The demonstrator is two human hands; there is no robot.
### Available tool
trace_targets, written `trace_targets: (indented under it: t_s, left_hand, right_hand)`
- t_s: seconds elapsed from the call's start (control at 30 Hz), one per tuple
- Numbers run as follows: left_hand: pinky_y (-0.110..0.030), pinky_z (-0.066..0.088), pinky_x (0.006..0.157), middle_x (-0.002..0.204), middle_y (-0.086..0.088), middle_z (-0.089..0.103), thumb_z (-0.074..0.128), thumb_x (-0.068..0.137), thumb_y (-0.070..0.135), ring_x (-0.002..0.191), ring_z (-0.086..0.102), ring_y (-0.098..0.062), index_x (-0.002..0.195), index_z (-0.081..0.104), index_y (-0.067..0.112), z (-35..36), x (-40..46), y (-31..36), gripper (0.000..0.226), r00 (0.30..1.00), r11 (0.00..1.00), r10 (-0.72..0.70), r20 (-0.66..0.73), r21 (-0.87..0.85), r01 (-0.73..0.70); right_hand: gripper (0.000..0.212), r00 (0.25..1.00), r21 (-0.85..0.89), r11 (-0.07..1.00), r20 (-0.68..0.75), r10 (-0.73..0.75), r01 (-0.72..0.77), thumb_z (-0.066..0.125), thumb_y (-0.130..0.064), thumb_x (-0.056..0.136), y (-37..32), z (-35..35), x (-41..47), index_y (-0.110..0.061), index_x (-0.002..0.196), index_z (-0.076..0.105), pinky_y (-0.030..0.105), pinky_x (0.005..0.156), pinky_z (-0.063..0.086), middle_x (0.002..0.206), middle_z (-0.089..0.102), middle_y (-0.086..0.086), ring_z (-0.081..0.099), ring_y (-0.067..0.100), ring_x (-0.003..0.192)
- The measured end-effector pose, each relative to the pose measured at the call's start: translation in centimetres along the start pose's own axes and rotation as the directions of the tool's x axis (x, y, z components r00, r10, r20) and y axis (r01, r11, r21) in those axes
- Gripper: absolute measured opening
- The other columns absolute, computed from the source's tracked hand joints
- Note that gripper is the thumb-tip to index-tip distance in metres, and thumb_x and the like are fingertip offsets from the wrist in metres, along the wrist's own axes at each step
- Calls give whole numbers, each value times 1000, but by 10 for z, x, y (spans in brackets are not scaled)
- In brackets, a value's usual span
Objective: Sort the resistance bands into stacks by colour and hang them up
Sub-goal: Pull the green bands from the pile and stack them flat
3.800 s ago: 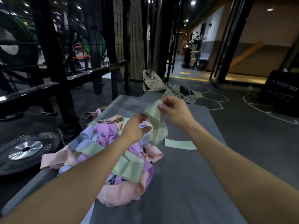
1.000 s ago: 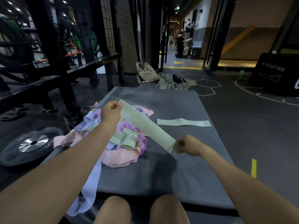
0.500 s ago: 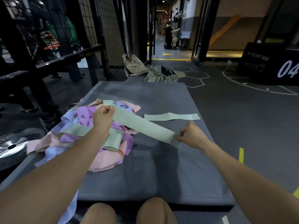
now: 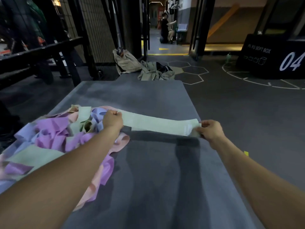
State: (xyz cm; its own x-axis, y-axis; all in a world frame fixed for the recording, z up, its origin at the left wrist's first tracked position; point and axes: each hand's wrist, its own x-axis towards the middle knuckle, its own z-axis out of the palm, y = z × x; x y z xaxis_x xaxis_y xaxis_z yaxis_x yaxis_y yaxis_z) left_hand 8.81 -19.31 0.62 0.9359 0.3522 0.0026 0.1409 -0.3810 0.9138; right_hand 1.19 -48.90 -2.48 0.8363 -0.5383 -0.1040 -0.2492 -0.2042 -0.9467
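Note:
A pale green resistance band (image 4: 156, 123) is stretched flat and level between my two hands, low over the grey mat (image 4: 148, 95). My left hand (image 4: 113, 120) grips its left end in a fist. My right hand (image 4: 210, 130) pinches its right end. At the left of the mat lies a tangled pile of bands (image 4: 54, 134) in purple, pink, pale blue and green, partly under my left forearm. The single green band seen lying on the mat earlier does not show apart from the held one, which covers that spot.
Beyond the mat's far edge lie a beige bag (image 4: 127, 61) and crumpled clothing (image 4: 155, 71) on the floor. A black rack (image 4: 41, 52) stands at the left, a black soft box (image 4: 272, 57) at the right. A person (image 4: 165, 28) sits far down the corridor.
Both hands have carried the stretched green band away from me and lowered it level over where the flat green band lay. The view has tilted forward.

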Motion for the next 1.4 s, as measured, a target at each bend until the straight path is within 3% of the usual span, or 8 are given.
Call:
trace_targets:
  t_s: [0.07,0.3,0.47,0.57,0.9,1.13,1.23,1.4]
  left_hand:
    - [-40,45,89,111,-27,62,45,92,11,105,57,-42,99,64,-4,19,12,1,25,1000,984,26,11,174,-27]
    - [-33,43,84,118,-21,61,50,92,12,109,55,-38,112,64,3,61,41,-18,26,997,866,32,64,496,-60]
    - [-31,40,76,119,-18,61,54,91,16,107,56,-36,113,64,1,69,43,-38,28,997,837,-10,74,547,-32]
    - [-34,43,83,122,-18,60,56,91,16,110,56,-35,114,63,1,69,42,-40,29,997,836,-4,75,548,-38]
    - [-37,45,87,114,-19,63,66,85,18,108,58,-35,109,63,-3,67,40,-39,31,994,853,21,103,517,-72]
    - [-30,42,79,122,-17,59,53,92,10,113,55,-32,115,58,-2,70,44,-27,27,976,708,-91,198,702,-77]
    - [-29,44,90,123,-18,57,46,92,2,115,54,-31,116,55,-4,72,43,-19,26,972,624,-98,214,774,-108]
    - [-40,41,96,131,-21,45,46,90,2,123,43,-37,124,47,1,81,43,-25,34,995,714,-34,93,699,-41]
  right_hand:
    - [22,995,-14,1000,-101,-3,2,73,-2,75,-1,2,29,-7,91,59,37,67,50,85,59,12,55,23,74]
    - [11,980,-172,983,-180,-91,60,73,-10,78,9,14,82,-10,84,64,25,70,41,85,62,7,56,20,80]
    - [11,976,-255,961,-158,-149,105,69,-5,80,24,20,88,-5,90,66,30,74,47,85,62,8,56,21,79]
    - [13,972,-279,952,-159,-173,124,69,-7,81,26,22,86,-4,93,67,34,76,50,85,61,9,56,23,80]
    - [19,979,-461,887,-183,-91,-4,56,-12,87,23,28,84,0,100,63,38,78,48,103,62,20,59,38,93]
    - [29,992,-526,849,-125,-17,-52,51,-19,90,23,24,91,5,105,59,38,82,45,114,59,26,54,41,106]
    - [29,993,-556,830,-112,-26,-41,47,-18,93,20,25,90,5,110,53,35,76,40,114,57,23,54,41,105]
    - [26,989,-613,790,-101,-109,24,54,-17,92,19,27,87,1,111,53,38,81,42,117,55,22,51,40,107]
